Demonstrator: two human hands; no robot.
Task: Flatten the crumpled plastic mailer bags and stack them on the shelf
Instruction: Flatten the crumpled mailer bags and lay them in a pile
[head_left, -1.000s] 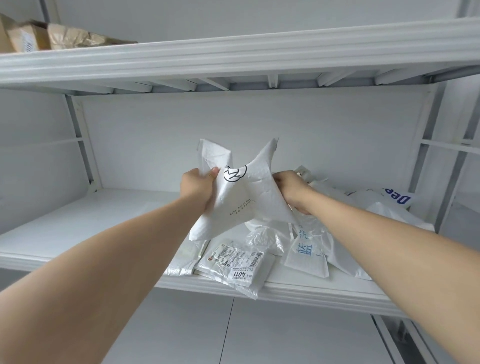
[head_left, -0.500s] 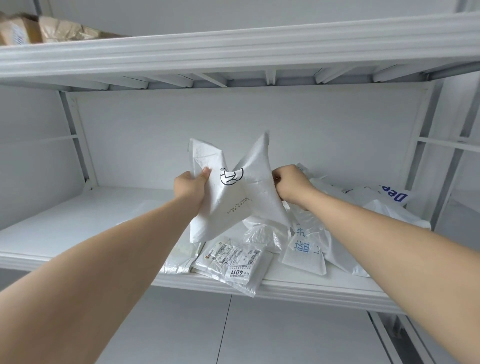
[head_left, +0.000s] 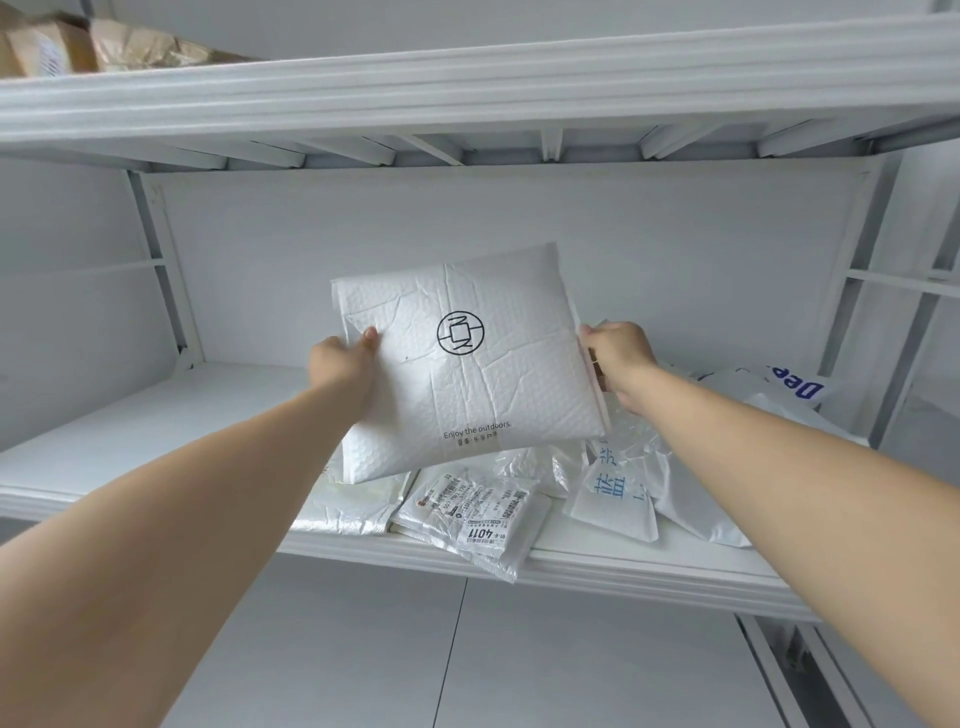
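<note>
A white bubble mailer (head_left: 483, 384) with a round black logo is stretched nearly flat in the air above the shelf (head_left: 156, 415), its creases still showing. My left hand (head_left: 343, 364) pinches its left edge and my right hand (head_left: 618, 358) pinches its right edge. Under it, on the right half of the shelf, lies a heap of crumpled mailer bags: one with a shipping label (head_left: 478, 514), one with blue characters (head_left: 615, 493), and a clear crinkled one partly hidden behind the held mailer.
A white bag with blue lettering (head_left: 795, 387) lies at the far right by the shelf's upright post (head_left: 904, 332). Brown paper packages (head_left: 104, 49) sit on the upper shelf (head_left: 467, 98). The labelled bag overhangs the shelf's front edge.
The held mailer was crumpled and bunched between my hands; my hands have moved apart and it is now pulled open into a nearly flat sheet facing me.
</note>
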